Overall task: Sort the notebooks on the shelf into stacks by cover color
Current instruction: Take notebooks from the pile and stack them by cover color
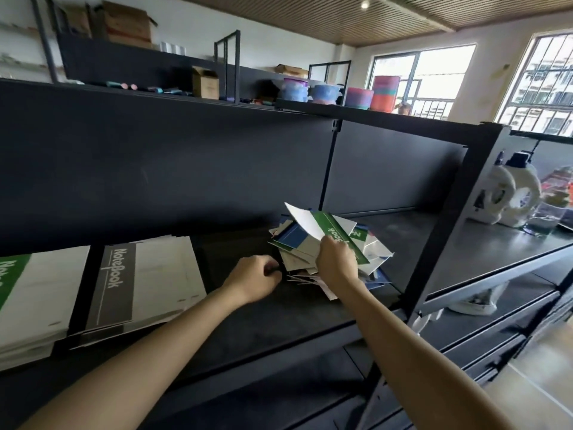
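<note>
A loose heap of mixed notebooks (pixel 297 259) lies on the dark shelf (pixel 263 318), with blue and green covers showing. My right hand (pixel 336 262) grips a green-striped notebook (pixel 331 229) and lifts its near edge above the heap. Just left of the heap, my left hand (pixel 257 280) rests on the shelf with curled fingers; whether it holds anything is unclear. At the left sits a stack of grey-striped notebooks (pixel 139 283). A stack of green-striped notebooks (pixel 34 296) lies at the far left edge.
The shelf's black back panel (pixel 186 169) rises behind the notebooks and a black upright post (pixel 446 225) stands at the right. White jugs (pixel 508 193) sit on the neighbouring shelf to the right. Boxes and coloured containers (pixel 325 91) line the top.
</note>
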Demonstrator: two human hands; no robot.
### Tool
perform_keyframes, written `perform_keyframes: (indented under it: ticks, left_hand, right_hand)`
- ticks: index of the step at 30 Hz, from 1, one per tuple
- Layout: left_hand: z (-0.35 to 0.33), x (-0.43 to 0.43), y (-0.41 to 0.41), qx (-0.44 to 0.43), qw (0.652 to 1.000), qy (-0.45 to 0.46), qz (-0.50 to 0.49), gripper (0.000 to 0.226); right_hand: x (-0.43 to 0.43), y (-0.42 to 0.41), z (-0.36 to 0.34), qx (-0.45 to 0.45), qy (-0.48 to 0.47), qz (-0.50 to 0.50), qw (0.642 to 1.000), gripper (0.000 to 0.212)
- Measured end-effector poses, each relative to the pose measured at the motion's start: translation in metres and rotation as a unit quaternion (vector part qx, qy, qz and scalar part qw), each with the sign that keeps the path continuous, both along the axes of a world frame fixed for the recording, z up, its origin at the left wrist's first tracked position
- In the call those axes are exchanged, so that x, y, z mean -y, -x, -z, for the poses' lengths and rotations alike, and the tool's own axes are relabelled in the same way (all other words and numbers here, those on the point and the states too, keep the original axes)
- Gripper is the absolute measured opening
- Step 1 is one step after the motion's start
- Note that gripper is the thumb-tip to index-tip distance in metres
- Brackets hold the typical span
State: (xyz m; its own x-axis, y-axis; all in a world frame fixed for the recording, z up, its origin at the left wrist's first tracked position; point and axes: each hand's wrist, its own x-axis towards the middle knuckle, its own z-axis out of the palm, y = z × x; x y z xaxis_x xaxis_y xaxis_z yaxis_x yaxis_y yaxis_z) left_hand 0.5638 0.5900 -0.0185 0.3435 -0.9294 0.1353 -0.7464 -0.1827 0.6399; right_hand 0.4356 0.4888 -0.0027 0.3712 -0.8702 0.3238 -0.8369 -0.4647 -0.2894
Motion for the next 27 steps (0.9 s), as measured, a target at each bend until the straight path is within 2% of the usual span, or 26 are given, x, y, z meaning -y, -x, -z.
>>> perform_keyframes:
  ticks: [1, 2, 4, 5, 7, 9, 11, 13, 16, 17, 19, 21, 24, 27]
  left_hand:
    - [-0.003, 0.001, 0.000, -0.089, 0.996, 0.012, -0.026, 0.032]
    - [-0.008, 0.003, 0.000, -0.207, 0.977, 0.023, -0.054, 0.031]
    - [-0.016, 0.007, -0.005, -0.454, 0.886, 0.042, -0.086, 0.039]
    - [-0.019, 0.008, -0.012, -0.537, 0.837, 0.051, -0.089, 0.047]
    - [-0.023, 0.007, -0.028, -0.653, 0.748, 0.078, -0.089, 0.061]
    - [-0.025, 0.002, -0.043, -0.719, 0.680, 0.113, -0.090, 0.071]
    - [-0.021, -0.003, -0.053, -0.751, 0.640, 0.143, -0.075, 0.075]
    - [-0.017, -0.008, -0.061, -0.768, 0.616, 0.165, -0.051, 0.076]
    - [-0.016, -0.018, -0.065, -0.779, 0.588, 0.213, -0.048, 0.062]
    - [-0.017, -0.020, -0.064, -0.776, 0.588, 0.221, -0.064, 0.049]
    - [-0.021, -0.023, -0.062, -0.742, 0.619, 0.223, -0.124, 0.023]
    - [-0.024, -0.022, -0.058, -0.719, 0.633, 0.241, -0.158, 0.020]
    - [-0.029, -0.023, -0.053, -0.722, 0.604, 0.285, -0.179, 0.023]
    - [-0.030, -0.025, -0.049, -0.711, 0.588, 0.332, -0.198, 0.024]
  right_hand:
    - [0.001, 0.003, -0.003, 0.036, 0.000, -0.002, 0.999, 0.025]
    - [0.002, 0.006, -0.007, 0.069, -0.001, -0.009, 0.998, 0.024]
    - [0.002, 0.012, -0.014, 0.122, -0.005, -0.027, 0.992, 0.025]
    - [0.002, 0.016, -0.018, 0.142, -0.006, -0.037, 0.989, 0.025]
    - [0.002, 0.022, -0.025, 0.181, -0.003, -0.069, 0.981, 0.026]
    - [0.003, 0.026, -0.030, 0.219, 0.008, -0.110, 0.969, 0.026]
    - [0.005, 0.029, -0.030, 0.241, 0.015, -0.152, 0.958, 0.025]
    - [0.008, 0.030, -0.027, 0.243, 0.018, -0.197, 0.950, 0.027]
    - [0.015, 0.031, -0.023, 0.235, 0.022, -0.235, 0.943, 0.031]
    - [0.018, 0.031, -0.022, 0.233, 0.027, -0.236, 0.943, 0.031]
    - [0.022, 0.028, -0.022, 0.215, 0.039, -0.225, 0.950, 0.028]
    - [0.023, 0.022, -0.025, 0.186, 0.021, -0.210, 0.960, 0.029]
    - [0.014, 0.005, -0.028, 0.133, -0.025, -0.197, 0.971, 0.043]
    - [-0.010, -0.012, -0.030, 0.099, -0.031, -0.279, 0.955, 0.058]
